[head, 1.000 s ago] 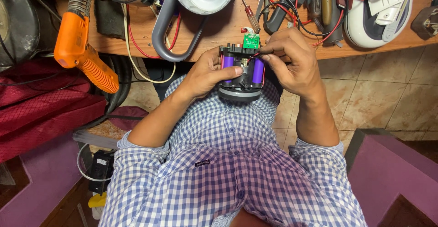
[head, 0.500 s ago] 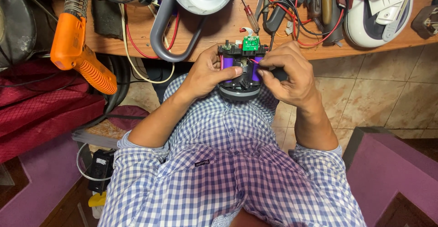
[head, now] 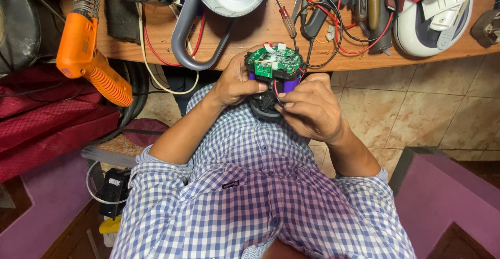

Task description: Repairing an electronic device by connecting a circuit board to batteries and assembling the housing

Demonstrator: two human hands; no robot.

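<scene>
A round battery pack [head: 271, 82] with purple cells and a green circuit board [head: 274, 62] on top is held just below the edge of the wooden workbench [head: 260, 29], above the lap. It is gripped at its side by the left hand [head: 234, 84], while thin red wires at its front are pinched by the right hand [head: 310, 108]. The pack is judged opened, its board exposed and wiring in hand; reassembly is not yet done. 1 orange soldering gun [head: 86, 56] lies unused nearby.
</scene>
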